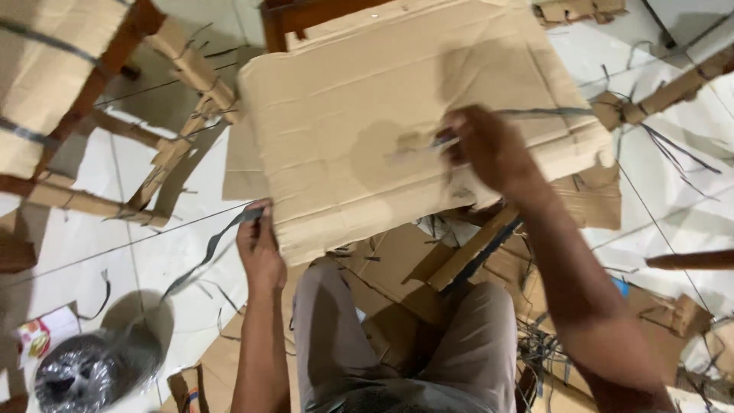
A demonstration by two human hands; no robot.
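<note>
1. Cardboard sheet [382, 115]: a large tan corrugated panel lying tilted across a wooden frame in front of my knees, with its near edge above my lap. I judge it light and fairly stiff, though it would fold along its creases; it is best held at an edge or corner rather than mid-panel.
2. Floor [115, 252]: pale tiles strewn with cardboard offcuts and strap trimmings.
3. Wrapped chair frame [183, 69]: at upper left, wooden rails bound in cardboard strips and tied with strap.
4. Strap roll [84, 375]: a dark, glossy coil on the floor at lower left, well apart from the sheet.
5. My right hand [489, 149]: resting on top of the sheet, fingers closed on a thin dark strap [550, 112] that runs off to the right across the panel.
6. My left hand [258, 245]: at the sheet's lower-left corner, fingers pinched shut on a second grey strap end [210, 248] that trails down to the left. I judge the strap thin, limp and slippery, so a firm pinch near its end suits it.
</note>
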